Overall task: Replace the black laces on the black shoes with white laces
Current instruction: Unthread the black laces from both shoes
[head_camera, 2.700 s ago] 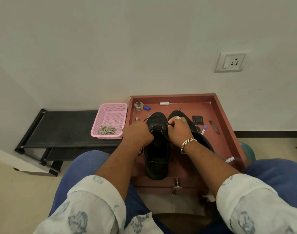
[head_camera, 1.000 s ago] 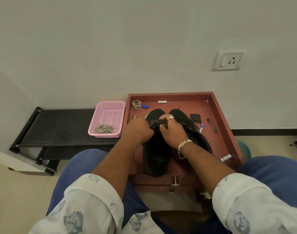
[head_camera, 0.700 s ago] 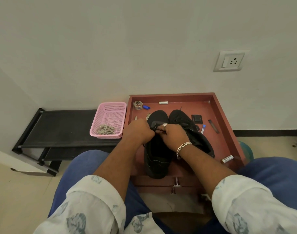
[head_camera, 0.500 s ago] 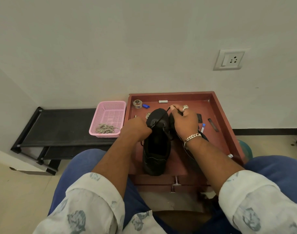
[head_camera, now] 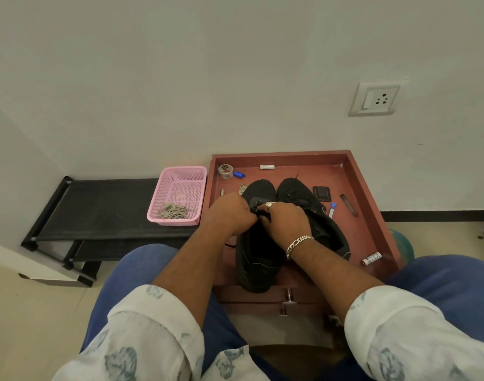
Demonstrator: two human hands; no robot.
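Two black shoes lie side by side in a red-brown tray (head_camera: 361, 185), toes toward the wall. My left hand (head_camera: 228, 214) grips the left shoe (head_camera: 258, 259) at its lace area, fingers curled on the upper. My right hand (head_camera: 283, 218), with a ring and a silver bracelet, pinches the black lace at the same shoe's tongue. The lace itself is mostly hidden under my fingers. The right shoe (head_camera: 312, 213) lies beside it, partly behind my right wrist. The whitish laces (head_camera: 174, 211) sit coiled in a pink basket (head_camera: 180, 177) to the left.
The pink basket stands on a low black rack (head_camera: 103, 204) against the wall. Small items lie in the tray: a tape roll (head_camera: 225, 171), a blue cap (head_camera: 239, 175), a black wallet (head_camera: 322, 193), a pen-like stick (head_camera: 348, 204), a white tube (head_camera: 371, 258). My knees frame the tray.
My right hand, which had pulled a stretch of black lace up and away toward the wall, has come back down to the left shoe's tongue. My left hand stays on the shoe.
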